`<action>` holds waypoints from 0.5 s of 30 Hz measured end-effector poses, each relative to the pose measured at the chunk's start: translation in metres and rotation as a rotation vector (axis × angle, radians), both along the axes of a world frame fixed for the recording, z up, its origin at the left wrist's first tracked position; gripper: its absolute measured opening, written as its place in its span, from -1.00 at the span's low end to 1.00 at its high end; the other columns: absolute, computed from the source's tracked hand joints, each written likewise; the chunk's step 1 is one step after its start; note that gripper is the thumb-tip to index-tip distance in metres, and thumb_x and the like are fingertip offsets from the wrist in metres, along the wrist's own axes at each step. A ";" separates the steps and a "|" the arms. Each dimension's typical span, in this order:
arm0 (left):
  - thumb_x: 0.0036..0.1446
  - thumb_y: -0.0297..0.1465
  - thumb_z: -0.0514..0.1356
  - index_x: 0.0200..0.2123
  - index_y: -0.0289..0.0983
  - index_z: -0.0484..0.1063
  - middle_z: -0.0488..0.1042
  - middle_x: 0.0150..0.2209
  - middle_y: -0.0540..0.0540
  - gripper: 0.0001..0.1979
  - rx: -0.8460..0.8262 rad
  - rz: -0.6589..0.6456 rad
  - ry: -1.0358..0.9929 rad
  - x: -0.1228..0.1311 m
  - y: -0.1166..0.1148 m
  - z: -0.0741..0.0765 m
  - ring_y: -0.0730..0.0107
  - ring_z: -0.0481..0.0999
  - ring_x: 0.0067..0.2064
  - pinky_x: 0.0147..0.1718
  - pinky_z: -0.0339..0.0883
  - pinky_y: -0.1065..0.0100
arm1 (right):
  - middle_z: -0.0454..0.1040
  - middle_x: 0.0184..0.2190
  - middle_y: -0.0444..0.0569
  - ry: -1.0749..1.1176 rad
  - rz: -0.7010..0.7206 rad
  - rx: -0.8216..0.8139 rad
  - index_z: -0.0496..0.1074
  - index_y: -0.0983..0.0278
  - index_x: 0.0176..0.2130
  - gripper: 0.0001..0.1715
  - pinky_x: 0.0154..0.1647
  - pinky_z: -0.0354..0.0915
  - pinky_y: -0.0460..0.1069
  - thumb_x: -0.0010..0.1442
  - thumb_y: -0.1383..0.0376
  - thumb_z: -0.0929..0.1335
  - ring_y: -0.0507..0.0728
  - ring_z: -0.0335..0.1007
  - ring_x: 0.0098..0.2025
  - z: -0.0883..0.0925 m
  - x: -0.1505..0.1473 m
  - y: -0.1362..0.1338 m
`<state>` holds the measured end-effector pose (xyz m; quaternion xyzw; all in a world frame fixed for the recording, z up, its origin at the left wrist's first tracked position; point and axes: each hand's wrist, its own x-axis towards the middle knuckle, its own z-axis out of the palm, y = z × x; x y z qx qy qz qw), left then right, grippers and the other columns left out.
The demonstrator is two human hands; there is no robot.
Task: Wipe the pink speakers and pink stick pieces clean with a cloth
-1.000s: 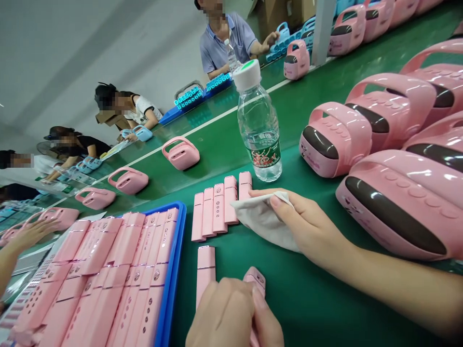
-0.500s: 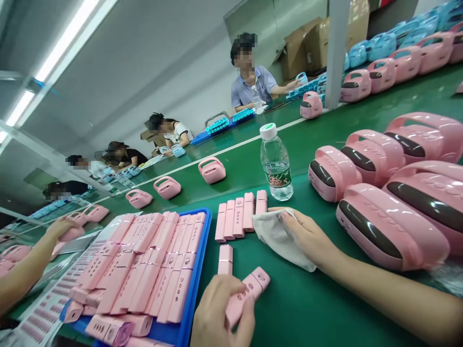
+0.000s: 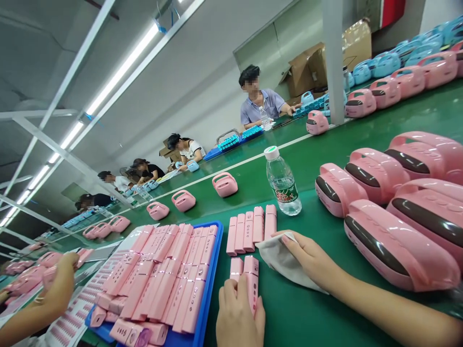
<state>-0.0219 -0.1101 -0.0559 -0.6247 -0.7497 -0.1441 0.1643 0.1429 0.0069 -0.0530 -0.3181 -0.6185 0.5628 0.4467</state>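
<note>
My left hand [image 3: 239, 311] is shut on a pink rectangular bar-shaped device [image 3: 251, 282] with small buttons, standing it upright on the green belt. Right beside it is a shorter-looking pink bar [image 3: 236, 269], with its lower end hidden behind my fingers. My right hand [image 3: 307, 262] pinches a white cloth [image 3: 284, 262] against the belt. Its fingertips are close to a row of several pink bars [image 3: 246, 232]. A blue tray [image 3: 212, 284] packed with more pink bars lies to the left. A co-worker's hand [image 3: 63, 277] reaches in at the far left.
A water bottle [image 3: 282, 182] stands behind the row of bars. Large pink handled speakers [image 3: 398, 246] crowd the right of the green belt [image 3: 289, 308]. Smaller pink speakers [image 3: 224, 184] sit farther along, beyond a white line. Co-workers [image 3: 258, 99] sit across the belt.
My left hand has turned the pink bar from slanted to upright, next to the other bar. The view has swung, showing more ceiling. My right hand still has the cloth.
</note>
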 end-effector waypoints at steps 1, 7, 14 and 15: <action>0.09 -0.49 0.01 -0.12 -0.28 0.38 0.32 -0.29 -0.16 -0.72 -0.020 0.000 -0.030 0.000 0.009 0.007 0.17 0.36 -0.25 -0.28 0.31 0.15 | 0.50 -0.27 0.01 -0.003 0.007 -0.006 0.44 0.30 -0.16 -0.50 -0.18 0.26 0.01 0.25 0.05 0.13 0.19 0.38 -0.21 -0.001 0.000 0.000; 0.14 -0.34 0.03 -0.11 -0.28 0.37 0.35 -0.20 -0.15 -0.72 -0.057 -0.017 -0.114 -0.007 0.099 0.071 0.26 0.38 -0.13 -0.14 0.29 0.27 | 0.48 -0.28 0.00 0.004 0.039 -0.048 0.39 0.30 -0.15 -0.51 -0.09 0.21 0.03 0.25 0.03 0.12 0.22 0.35 -0.12 -0.013 -0.003 0.007; 0.13 -0.34 0.11 0.03 -0.32 0.23 0.30 0.00 -0.20 -0.61 -0.122 0.096 0.082 -0.037 0.263 0.099 0.17 0.31 0.01 -0.07 0.25 0.07 | 0.49 -0.37 -0.04 -0.036 0.046 -0.036 0.39 0.26 -0.33 -0.54 -0.22 0.24 -0.05 0.27 0.07 0.09 0.15 0.39 -0.28 -0.015 -0.004 0.016; 0.14 -0.33 0.11 0.03 -0.30 0.23 0.28 0.04 -0.19 -0.61 -0.143 0.097 0.107 -0.045 0.282 0.098 0.16 0.30 0.02 -0.07 0.25 0.05 | 0.49 -0.40 -0.05 -0.061 0.058 -0.015 0.39 0.25 -0.36 -0.53 -0.26 0.23 -0.06 0.27 0.08 0.08 0.14 0.39 -0.32 -0.015 -0.006 0.018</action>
